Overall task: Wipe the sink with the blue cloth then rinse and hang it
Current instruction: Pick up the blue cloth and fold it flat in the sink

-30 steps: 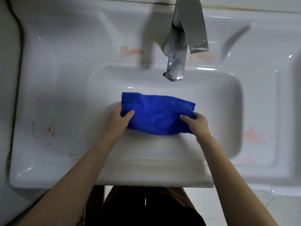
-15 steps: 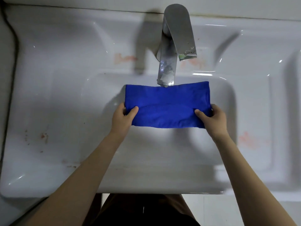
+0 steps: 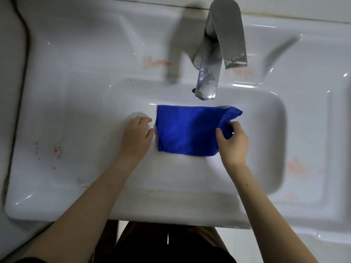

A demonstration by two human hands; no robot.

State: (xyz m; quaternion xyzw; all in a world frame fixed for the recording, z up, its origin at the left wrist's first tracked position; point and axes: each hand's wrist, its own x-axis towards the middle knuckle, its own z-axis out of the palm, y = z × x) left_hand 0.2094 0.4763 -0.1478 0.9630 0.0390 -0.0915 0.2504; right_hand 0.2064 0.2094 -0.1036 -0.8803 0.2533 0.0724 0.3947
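The blue cloth (image 3: 187,130) is folded into a rough rectangle inside the white sink basin (image 3: 266,133), just below the faucet spout. My right hand (image 3: 232,141) pinches the cloth's right edge, where the fabric bunches up. Beside the cloth's left edge is my left hand (image 3: 136,135), fingers spread, holding nothing. No water shows at the spout.
The chrome faucet (image 3: 214,59) stands at the back centre, its spout over the basin. Reddish stains (image 3: 155,62) mark the sink ledge behind the basin and on both sides. A dark cable (image 3: 20,54) runs down the far left edge.
My left hand has let go of the cloth's left edge and now sits beside it. The cloth went from stretched wide between both hands to narrower and bunched at the right.
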